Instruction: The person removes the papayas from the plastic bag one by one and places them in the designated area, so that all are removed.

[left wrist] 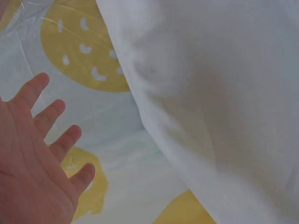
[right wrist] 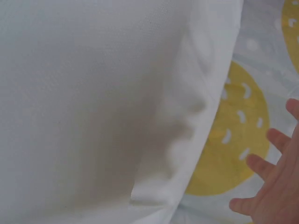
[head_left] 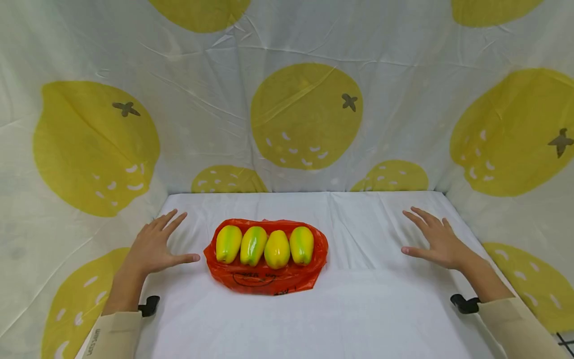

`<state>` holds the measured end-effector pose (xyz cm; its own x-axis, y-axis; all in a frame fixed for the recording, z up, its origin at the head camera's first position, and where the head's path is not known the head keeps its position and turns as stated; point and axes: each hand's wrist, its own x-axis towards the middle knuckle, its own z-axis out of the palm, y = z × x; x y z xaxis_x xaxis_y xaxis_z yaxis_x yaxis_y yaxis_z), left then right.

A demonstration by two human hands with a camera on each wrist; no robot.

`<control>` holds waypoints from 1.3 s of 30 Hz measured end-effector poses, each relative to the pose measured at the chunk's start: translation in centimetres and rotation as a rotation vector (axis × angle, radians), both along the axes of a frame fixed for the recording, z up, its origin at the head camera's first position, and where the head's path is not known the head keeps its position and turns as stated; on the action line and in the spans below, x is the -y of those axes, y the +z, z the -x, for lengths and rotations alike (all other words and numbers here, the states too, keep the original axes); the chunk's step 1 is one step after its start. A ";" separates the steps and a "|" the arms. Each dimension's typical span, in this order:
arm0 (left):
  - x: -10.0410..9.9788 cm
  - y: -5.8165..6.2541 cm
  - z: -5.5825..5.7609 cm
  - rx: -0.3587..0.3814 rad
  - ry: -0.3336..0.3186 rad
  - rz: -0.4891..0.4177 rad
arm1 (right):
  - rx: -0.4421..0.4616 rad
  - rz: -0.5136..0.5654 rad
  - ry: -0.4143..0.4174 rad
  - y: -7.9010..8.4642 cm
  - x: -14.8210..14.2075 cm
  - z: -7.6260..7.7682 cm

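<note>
Several glossy yellow fruits (head_left: 277, 249) with green streaks, oval with narrowed lower ends, stand side by side in a row. Under them lies a red plastic bag (head_left: 255, 284) with dark writing on its front part, left of the table's middle. To the left of the bag my left hand (head_left: 154, 248) hovers with spread fingers, its thumb tip close to the bag's edge. My right hand (head_left: 437, 243) is held out over the right side of the table, fingers apart, well away from the fruits. Both hands hold nothing; the left wrist view and right wrist view show their spread fingers.
A white cloth (head_left: 367, 319) covers the table, with creases toward the back right. Sheets printed with big yellow lemons (head_left: 307, 117) hang behind and on both sides. Each wrist wears a small black device (head_left: 149, 305) near the sleeve.
</note>
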<state>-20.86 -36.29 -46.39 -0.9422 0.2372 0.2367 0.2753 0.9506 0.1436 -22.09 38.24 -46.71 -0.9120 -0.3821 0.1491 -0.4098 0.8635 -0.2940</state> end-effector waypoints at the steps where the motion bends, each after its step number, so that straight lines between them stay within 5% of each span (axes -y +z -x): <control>1: 0.0 -0.1 0.0 0.001 -0.001 -0.001 | -0.002 0.001 0.002 0.0 0.0 0.0; 13: -0.4 -0.5 0.3 0.031 -0.017 -0.051 | -0.017 0.070 0.001 0.4 0.7 0.7; 39: -4.5 -1.2 1.5 0.205 -0.033 -0.153 | 0.102 0.252 0.031 -0.2 7.4 1.7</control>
